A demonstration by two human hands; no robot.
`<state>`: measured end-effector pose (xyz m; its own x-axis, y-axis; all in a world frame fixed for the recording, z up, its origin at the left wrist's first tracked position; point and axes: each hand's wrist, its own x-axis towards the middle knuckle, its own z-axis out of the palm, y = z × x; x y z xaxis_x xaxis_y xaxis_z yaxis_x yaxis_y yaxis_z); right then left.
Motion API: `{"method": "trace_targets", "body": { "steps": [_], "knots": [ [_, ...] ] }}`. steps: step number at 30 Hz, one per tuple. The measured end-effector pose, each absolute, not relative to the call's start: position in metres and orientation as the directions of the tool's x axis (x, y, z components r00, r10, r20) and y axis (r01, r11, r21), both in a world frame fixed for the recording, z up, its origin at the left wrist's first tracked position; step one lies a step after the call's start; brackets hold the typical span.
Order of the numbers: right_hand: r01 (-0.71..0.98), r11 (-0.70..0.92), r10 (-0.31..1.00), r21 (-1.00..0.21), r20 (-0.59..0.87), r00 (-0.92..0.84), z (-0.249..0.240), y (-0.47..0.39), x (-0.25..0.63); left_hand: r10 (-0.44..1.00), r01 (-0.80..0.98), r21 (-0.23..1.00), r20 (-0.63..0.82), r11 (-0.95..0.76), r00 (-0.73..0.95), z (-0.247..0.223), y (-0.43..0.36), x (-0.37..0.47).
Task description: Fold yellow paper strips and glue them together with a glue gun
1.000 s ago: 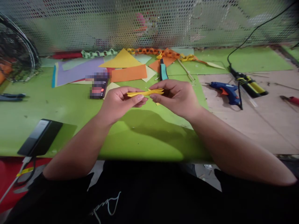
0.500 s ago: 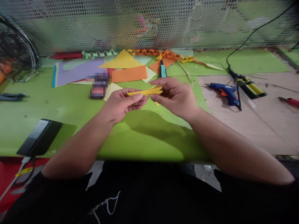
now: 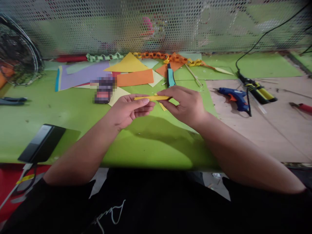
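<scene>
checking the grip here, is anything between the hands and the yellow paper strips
Nothing visible does. The left hand and right hand both pinch the yellow paper strips directly, one at each end, above the green mat. A small yellow scrap lies on the mat below, apart from the grip.

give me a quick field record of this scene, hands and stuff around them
left hand: pinches left end of yellow paper strips
right hand: pinches their right end
strips: held flat above green mat
behind hands: orange paper sheet, teal utility knife, paper chain
right side: blue glue gun
near left: black power bank
</scene>
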<state>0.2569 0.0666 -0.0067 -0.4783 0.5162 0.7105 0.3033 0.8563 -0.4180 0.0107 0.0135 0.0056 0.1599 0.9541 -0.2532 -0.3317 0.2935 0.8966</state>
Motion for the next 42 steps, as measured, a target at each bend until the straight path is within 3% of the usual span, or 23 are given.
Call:
{"method": "trace_targets", "body": {
  "steps": [8,12,15,18,31,34,37,40,42],
  "knots": [
    [0.315,0.820,0.572,-0.478,0.675,-0.466,-0.004,0.068,0.256,0.971,-0.249,0.941,-0.201,0.228,0.132,0.010,0.008,0.011],
    [0.190,0.723,0.666,-0.664,0.598,-0.446,-0.005,0.068,0.255,0.986,-0.175,0.970,-0.160,0.167,0.053,0.010,0.005,0.012],
    [0.057,0.563,0.749,-0.825,0.479,-0.459,-0.006,0.068,0.253,0.988,-0.174,0.973,-0.149,0.151,0.028,0.009,0.006,0.013],
    [-0.019,0.420,0.824,-0.907,0.390,-0.411,-0.007,0.067,0.249,0.989,-0.198,0.969,-0.142,0.147,0.040,0.007,0.006,0.014],
    [0.029,0.447,0.835,-0.894,0.405,-0.371,-0.007,0.064,0.248,0.986,-0.163,0.973,-0.157,0.163,0.053,0.007,0.005,0.017],
    [0.043,0.460,0.824,-0.887,0.408,-0.394,-0.004,0.063,0.250,0.984,-0.031,0.988,-0.150,0.154,0.095,0.007,0.005,0.012],
    [0.123,0.424,0.831,-0.897,0.331,-0.448,0.000,0.063,0.251,0.985,0.268,0.961,-0.103,0.062,0.139,0.006,0.003,0.008],
    [0.221,0.374,0.841,-0.901,0.229,-0.491,0.002,0.062,0.250,0.977,0.566,0.812,0.027,-0.144,0.211,0.005,0.001,0.010],
    [0.257,0.340,0.851,-0.904,0.180,-0.494,0.001,0.062,0.248,0.954,0.666,0.705,0.050,-0.244,0.297,0.004,-0.001,0.015]
  ]
}}
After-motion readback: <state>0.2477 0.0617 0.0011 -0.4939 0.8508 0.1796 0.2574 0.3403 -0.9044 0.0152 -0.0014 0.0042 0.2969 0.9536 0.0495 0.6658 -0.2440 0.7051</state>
